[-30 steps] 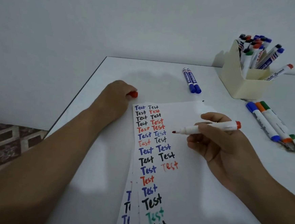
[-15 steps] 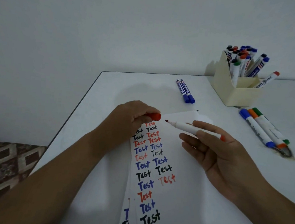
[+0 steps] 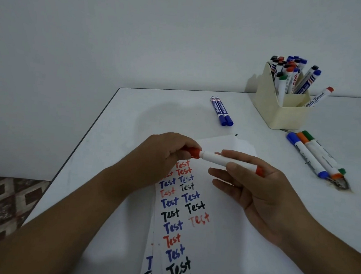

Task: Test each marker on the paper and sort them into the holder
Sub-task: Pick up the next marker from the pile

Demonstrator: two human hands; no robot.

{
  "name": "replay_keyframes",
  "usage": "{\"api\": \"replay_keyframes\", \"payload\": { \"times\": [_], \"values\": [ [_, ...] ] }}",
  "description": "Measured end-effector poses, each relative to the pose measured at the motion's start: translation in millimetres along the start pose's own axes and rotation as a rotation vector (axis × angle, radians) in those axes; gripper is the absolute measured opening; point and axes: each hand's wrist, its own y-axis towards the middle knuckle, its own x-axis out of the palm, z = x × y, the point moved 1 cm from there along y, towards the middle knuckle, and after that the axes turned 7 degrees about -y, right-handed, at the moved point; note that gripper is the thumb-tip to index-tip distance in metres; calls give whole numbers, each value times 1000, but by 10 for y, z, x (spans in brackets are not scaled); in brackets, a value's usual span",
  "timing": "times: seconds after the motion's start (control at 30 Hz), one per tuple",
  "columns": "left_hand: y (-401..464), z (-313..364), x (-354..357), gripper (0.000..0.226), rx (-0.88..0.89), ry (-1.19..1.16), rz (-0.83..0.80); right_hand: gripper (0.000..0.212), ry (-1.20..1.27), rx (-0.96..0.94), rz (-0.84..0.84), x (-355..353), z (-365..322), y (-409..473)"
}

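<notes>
A white marker with red ends (image 3: 214, 158) lies across the fingers of my right hand (image 3: 255, 192), pinned by the thumb. My left hand (image 3: 162, 159) pinches its red cap (image 3: 194, 153), which sits over the marker's tip. Both hands hover above the paper (image 3: 208, 242), covered with rows of "Test" in blue, black, red and green. The cream holder (image 3: 285, 114) stands at the back right, packed with several markers.
Two blue markers (image 3: 221, 111) lie side by side behind the paper. A blue, an orange and a green marker (image 3: 316, 157) lie right of it, near a dark stain. The white table's left edge (image 3: 84, 133) borders a patterned floor.
My left hand brought the red cap from the table onto the marker's tip. My right hand turned the marker toward it. The view shifted downward.
</notes>
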Motion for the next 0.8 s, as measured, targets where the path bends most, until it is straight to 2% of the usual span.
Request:
{"api": "replay_keyframes", "payload": {
  "times": [0.23, 0.57, 0.73, 0.8],
  "values": [
    [28, 130, 1, 26, -89, 29, -82, 31, -88, -37, -19, 10, 1, -14],
    [11, 271, 57, 21, -88, -7, 9, 35, -77, -22, -31, 16, -7, -12],
    [38, 232, 65, 21, -87, -37, 21, 35, -70, -9, -27, 28, -21, -8],
    [59, 151, 83, 25, -75, -43, -21, 35, -36, 14, -16, 29, -24, 17]
  ]
}}
